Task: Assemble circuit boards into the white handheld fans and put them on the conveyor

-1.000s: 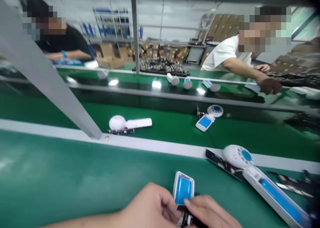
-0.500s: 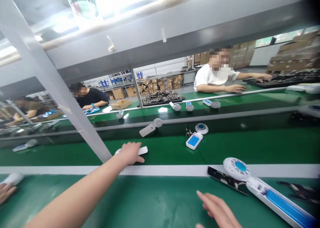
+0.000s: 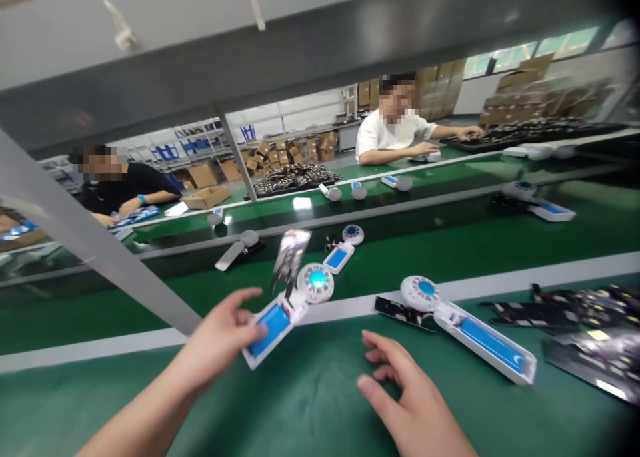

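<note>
My left hand (image 3: pixel 225 337) grips a white device (image 3: pixel 315 283) by its body, thumb over the blue panel. The device has a round head with a blue centre, and a circuit board (image 3: pixel 291 253) stands up from it, blurred. My right hand (image 3: pixel 400 383) is over the green table (image 3: pixel 310 417), fingers apart and bent, touching nothing. Beyond it lies a larger open white device (image 3: pixel 490 347) with a blue panel, a dark board (image 3: pixel 403 310) beside its round head.
Dark circuit boards (image 3: pixel 575 310) are piled at the right. More devices lie on the green belt (image 3: pixel 465 250), one white device (image 3: pixel 237 247) among them. A grey post (image 3: pixel 100 237) slants on the left. Two people sit across the belt.
My left hand has lifted the device off the belt, brought it nearer and turned its blue panel into view. The camera view has shifted right. More of my right hand shows.
</note>
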Motion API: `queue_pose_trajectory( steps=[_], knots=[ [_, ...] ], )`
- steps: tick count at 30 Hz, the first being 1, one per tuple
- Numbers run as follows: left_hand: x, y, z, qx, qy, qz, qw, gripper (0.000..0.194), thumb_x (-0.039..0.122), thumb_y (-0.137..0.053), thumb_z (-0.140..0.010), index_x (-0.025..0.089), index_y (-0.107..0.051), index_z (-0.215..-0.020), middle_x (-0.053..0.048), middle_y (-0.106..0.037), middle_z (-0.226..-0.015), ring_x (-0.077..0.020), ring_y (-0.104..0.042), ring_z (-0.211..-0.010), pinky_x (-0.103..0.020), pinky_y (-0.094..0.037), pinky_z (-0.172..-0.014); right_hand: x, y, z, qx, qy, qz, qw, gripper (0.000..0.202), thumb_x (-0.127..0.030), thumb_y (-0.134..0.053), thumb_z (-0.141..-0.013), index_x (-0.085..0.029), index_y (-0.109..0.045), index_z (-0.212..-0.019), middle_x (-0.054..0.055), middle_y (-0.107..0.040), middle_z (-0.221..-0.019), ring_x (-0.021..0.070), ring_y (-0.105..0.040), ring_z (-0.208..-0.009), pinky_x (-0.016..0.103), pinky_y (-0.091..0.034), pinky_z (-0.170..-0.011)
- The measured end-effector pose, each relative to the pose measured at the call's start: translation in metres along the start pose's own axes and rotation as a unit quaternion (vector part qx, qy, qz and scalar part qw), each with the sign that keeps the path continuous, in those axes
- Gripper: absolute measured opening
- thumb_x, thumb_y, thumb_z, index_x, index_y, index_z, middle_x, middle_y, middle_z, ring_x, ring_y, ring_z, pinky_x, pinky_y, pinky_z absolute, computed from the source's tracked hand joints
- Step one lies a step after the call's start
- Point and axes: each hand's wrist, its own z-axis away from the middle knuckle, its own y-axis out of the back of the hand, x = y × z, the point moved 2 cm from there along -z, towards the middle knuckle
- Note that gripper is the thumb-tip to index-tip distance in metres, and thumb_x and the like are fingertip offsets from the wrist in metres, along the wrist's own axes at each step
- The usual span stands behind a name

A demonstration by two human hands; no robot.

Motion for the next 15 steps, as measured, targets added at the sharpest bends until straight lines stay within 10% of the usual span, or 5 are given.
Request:
queue_pose_trajectory(
  steps=[3, 7, 11, 15],
  knots=[
    [-0.02, -0.054, 0.035, -0.151, 0.052, -0.005, 0.987, 0.055, 0.032, -0.062, -0.077, 0.013, -0.049, -0.127, 0.003, -0.061, -0.071, -0.0168, -0.062, -0.062, -0.024, -0.044, -0.056, -0.003, 0.0, 0.0, -0.005, -0.065, -0.04, 0.997, 0.051, -0.041, -0.058, -0.09, -0.022, -0.052, -0.137, 0.011, -0.064, -0.118, 0.0188, -0.069, -0.083, 0.035, -0.061, -0.078],
    [-0.019, -0.098, 0.071, -0.221, 0.037, -0.182, 0.957, 0.022, 0.03, -0.058, -0.077, 0.017, -0.064, -0.093, 0.001, -0.063, -0.067, -0.017, -0.059, -0.06, -0.024, -0.036, -0.053, -0.015, 0.002, -0.002, -0.059, -0.069, -0.015, 0.996, 0.041, -0.033, -0.063, -0.086, -0.023, -0.06, -0.126, 0.007, -0.066, -0.111, 0.0193, -0.065, -0.086, 0.036, -0.056, -0.081],
    [-0.005, -0.095, 0.075, -0.242, 0.011, -0.292, 0.925, 0.027, 0.043, -0.06, -0.082, 0.02, -0.064, -0.068, -0.001, -0.064, -0.064, -0.0183, -0.057, -0.058, -0.027, -0.032, -0.052, -0.024, 0.003, -0.002, -0.12, -0.093, -0.026, 0.988, 0.029, -0.028, -0.061, -0.086, -0.023, -0.061, -0.115, 0.002, -0.067, -0.087, 0.0165, -0.064, -0.072, 0.03, -0.053, -0.067],
    [0.003, -0.058, 0.054, -0.106, -0.093, -0.315, 0.938, 0.031, 0.05, -0.071, -0.077, 0.021, -0.062, -0.073, -0.004, -0.067, -0.078, -0.0229, -0.062, -0.076, -0.03, -0.044, -0.066, -0.027, 0.004, 0.003, -0.12, -0.11, 0.011, 0.987, 0.015, -0.029, -0.063, -0.085, -0.022, -0.061, -0.098, -0.001, -0.065, -0.073, 0.0148, -0.061, -0.062, 0.025, -0.048, -0.057]
  ],
)
